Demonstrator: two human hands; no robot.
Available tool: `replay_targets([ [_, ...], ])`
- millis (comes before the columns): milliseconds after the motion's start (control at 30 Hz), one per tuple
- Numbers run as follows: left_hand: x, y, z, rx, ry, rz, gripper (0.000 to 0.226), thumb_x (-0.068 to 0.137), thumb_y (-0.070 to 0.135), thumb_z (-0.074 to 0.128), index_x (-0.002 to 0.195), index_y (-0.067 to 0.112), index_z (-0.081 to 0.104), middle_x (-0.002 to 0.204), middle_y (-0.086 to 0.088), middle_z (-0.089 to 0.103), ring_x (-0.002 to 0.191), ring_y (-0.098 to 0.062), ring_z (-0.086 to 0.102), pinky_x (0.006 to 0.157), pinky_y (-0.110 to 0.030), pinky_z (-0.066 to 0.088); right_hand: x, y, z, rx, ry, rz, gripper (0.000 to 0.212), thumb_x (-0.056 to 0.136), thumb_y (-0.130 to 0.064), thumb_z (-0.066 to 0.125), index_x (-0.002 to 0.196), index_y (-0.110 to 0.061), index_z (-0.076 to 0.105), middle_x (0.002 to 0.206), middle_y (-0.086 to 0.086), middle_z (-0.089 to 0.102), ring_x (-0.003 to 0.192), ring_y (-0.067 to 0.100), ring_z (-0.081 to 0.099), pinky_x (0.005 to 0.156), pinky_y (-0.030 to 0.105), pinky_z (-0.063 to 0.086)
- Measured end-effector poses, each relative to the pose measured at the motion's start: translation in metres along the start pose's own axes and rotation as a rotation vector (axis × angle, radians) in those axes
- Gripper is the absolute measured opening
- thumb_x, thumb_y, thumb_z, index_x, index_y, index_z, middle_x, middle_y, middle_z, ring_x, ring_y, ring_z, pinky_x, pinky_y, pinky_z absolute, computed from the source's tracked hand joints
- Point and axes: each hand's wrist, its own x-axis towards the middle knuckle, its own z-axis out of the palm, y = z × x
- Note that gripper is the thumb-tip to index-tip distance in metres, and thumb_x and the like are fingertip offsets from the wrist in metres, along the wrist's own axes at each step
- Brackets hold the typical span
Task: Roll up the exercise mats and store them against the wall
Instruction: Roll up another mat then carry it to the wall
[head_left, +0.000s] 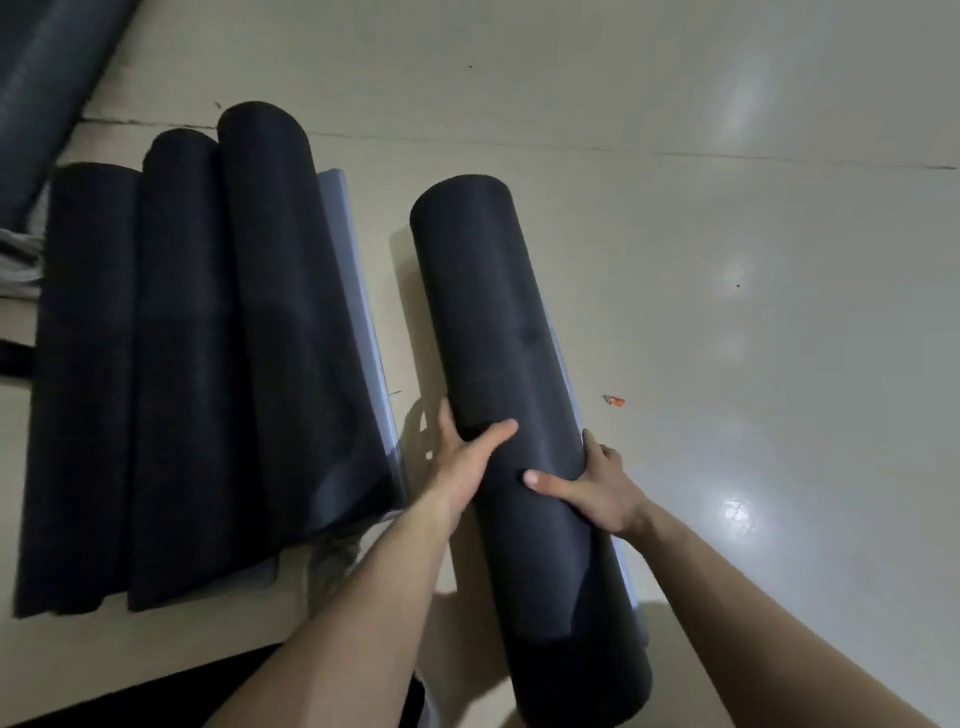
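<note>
From the head camera I look down on a pale glossy floor (727, 156). A dark rolled mat (498, 332) lies lengthwise away from me in the middle of the view, and both my hands are on its near half. My left hand (462, 457) cups the roll's left flank, thumb laid across the top and fingers curled down out of sight behind the curve. My right hand (597, 488) grips the right flank the same way, thumb pointing inward over the top, fingers wrapped along the far side. Neither hand is closed tight; each is spread around the roll. A lighter grey edge of the mat shows along its right side.

To the left, three more rolled mats (208, 364) lie side by side, touching one another, a little apart from the one I hold. A small orange scrap (614, 400) lies on the floor to the right.
</note>
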Motion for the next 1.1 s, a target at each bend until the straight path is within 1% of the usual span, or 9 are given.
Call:
replay_targets([
  [133, -0.009, -0.016, -0.004, -0.066, -0.121, -0.107, 0.085, 0.078, 0.059, 0.08, 0.149, 0.033, 0.039, 0.142, 0.003, 0.058, 0.118, -0.024, 0.061, 0.089, -0.041, 0.051, 0.002, 0.008, 0.002, 0.202, 0.021, 0.02, 0.121, 0.031, -0.085, 0.089, 0.13, -0.028, 0.049, 0.132, -0.002, 0.065, 0.117, 0.023, 0.066, 0.103, 0.045, 0.055],
  [233, -0.021, -0.018, 0.003, -0.113, -0.047, -0.091, 0.093, 0.076, 0.064, 0.079, 0.151, 0.028, 0.039, 0.143, 0.0, 0.057, 0.12, -0.025, 0.061, 0.092, -0.04, 0.053, -0.006, 0.002, 0.004, 0.245, 0.079, 0.042, 0.115, 0.026, -0.084, 0.09, 0.12, -0.023, 0.066, 0.115, -0.003, 0.076, 0.101, 0.02, 0.074, 0.093, 0.043, 0.061],
  [300, -0.027, -0.008, 0.008, -0.149, -0.057, -0.062, 0.083, 0.078, 0.062, 0.078, 0.147, 0.028, 0.045, 0.136, 0.0, 0.061, 0.112, -0.021, 0.064, 0.084, -0.036, 0.054, -0.012, -0.006, -0.001, 0.241, 0.148, 0.036, 0.112, 0.024, -0.089, 0.086, 0.113, -0.022, 0.07, 0.109, -0.001, 0.077, 0.096, 0.022, 0.075, 0.088, 0.043, 0.062],
  [367, -0.032, 0.015, 0.015, -0.183, -0.097, -0.031, 0.067, 0.084, 0.054, 0.076, 0.14, 0.028, 0.051, 0.127, 0.003, 0.065, 0.104, -0.016, 0.065, 0.077, -0.033, 0.053, -0.016, -0.02, -0.02, 0.251, 0.236, 0.001, 0.116, 0.024, -0.093, 0.082, 0.114, -0.021, 0.068, 0.11, 0.0, 0.075, 0.099, 0.024, 0.073, 0.09, 0.045, 0.061],
  [467, -0.018, 0.054, 0.043, -0.192, -0.128, 0.069, 0.063, 0.086, 0.047, 0.076, 0.14, 0.028, 0.052, 0.126, 0.004, 0.068, 0.107, -0.017, 0.068, 0.074, -0.032, 0.055, 0.0, -0.039, -0.072, 0.334, 0.254, -0.031, 0.125, 0.025, -0.094, 0.08, 0.123, -0.017, 0.066, 0.117, 0.003, 0.073, 0.103, 0.025, 0.073, 0.094, 0.045, 0.059],
  [567, -0.005, 0.103, 0.084, -0.173, -0.146, 0.161, 0.049, 0.089, 0.041, 0.075, 0.132, 0.026, 0.058, 0.12, 0.008, 0.073, 0.1, -0.011, 0.074, 0.067, -0.022, 0.059, 0.014, -0.048, -0.128, 0.474, 0.255, -0.059, 0.112, 0.037, -0.084, 0.085, 0.122, -0.012, 0.067, 0.114, 0.003, 0.076, 0.098, 0.021, 0.075, 0.092, 0.042, 0.061],
  [633, -0.012, 0.136, 0.111, -0.12, -0.176, 0.21, 0.046, 0.089, 0.039, 0.076, 0.13, 0.023, 0.063, 0.118, 0.006, 0.076, 0.099, -0.011, 0.075, 0.074, -0.023, 0.062, 0.003, -0.052, -0.165, 0.56, 0.314, -0.054, 0.102, 0.041, -0.077, 0.088, 0.116, -0.01, 0.069, 0.107, 0.002, 0.078, 0.093, 0.02, 0.077, 0.089, 0.042, 0.063],
  [733, -0.058, 0.182, 0.154, -0.033, -0.234, 0.228, 0.049, 0.085, 0.042, 0.08, 0.129, 0.024, 0.066, 0.118, 0.006, 0.077, 0.107, -0.014, 0.074, 0.099, -0.04, 0.058, -0.051, -0.051, -0.219, 0.706, 0.339, 0.015, 0.1, 0.042, -0.073, 0.092, 0.114, -0.006, 0.07, 0.103, 0.004, 0.08, 0.088, 0.021, 0.079, 0.085, 0.042, 0.064],
  [1100, -0.335, 0.305, 0.365, 0.357, -0.527, 0.114, 0.049, 0.087, 0.038, 0.081, 0.13, 0.022, 0.065, 0.119, 0.002, 0.076, 0.108, -0.019, 0.074, 0.102, -0.046, 0.056, -0.354, 0.005, -0.408, 1.101, 0.618, 0.244, 0.103, 0.039, -0.074, 0.093, 0.117, -0.012, 0.065, 0.109, 0.0, 0.077, 0.09, 0.02, 0.078, 0.081, 0.041, 0.065],
])
